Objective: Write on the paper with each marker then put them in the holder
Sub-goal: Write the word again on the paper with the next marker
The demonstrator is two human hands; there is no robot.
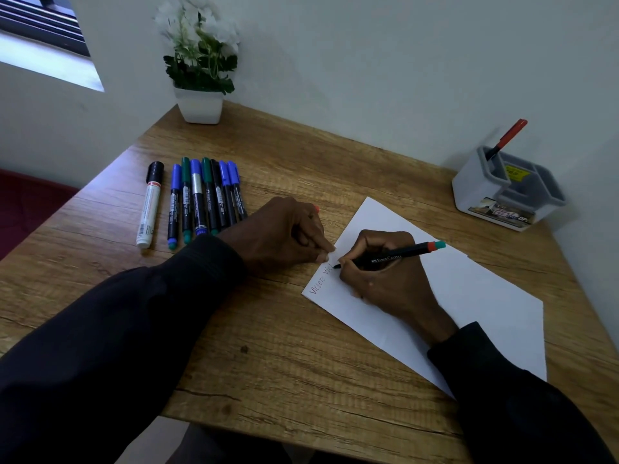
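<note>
A white sheet of paper (469,296) lies angled on the wooden desk (268,363). My right hand (385,276) grips a black marker (398,256) with a red and teal end, its tip touching the paper's left corner beside faint handwriting. My left hand (288,236) is closed, its fingertips pressing the paper's edge; a small red thing, perhaps a cap, shows at the knuckles. Several capped markers (201,199), blue, green and black, plus a thick white one (149,205), lie in a row at the left. A grey holder (502,192) at the far right holds a red-capped marker (507,137).
A white pot with white flowers (200,102) stands at the desk's far corner against the wall. The wall runs close behind the holder. A window is at the upper left. The desk's front edge lies near my body.
</note>
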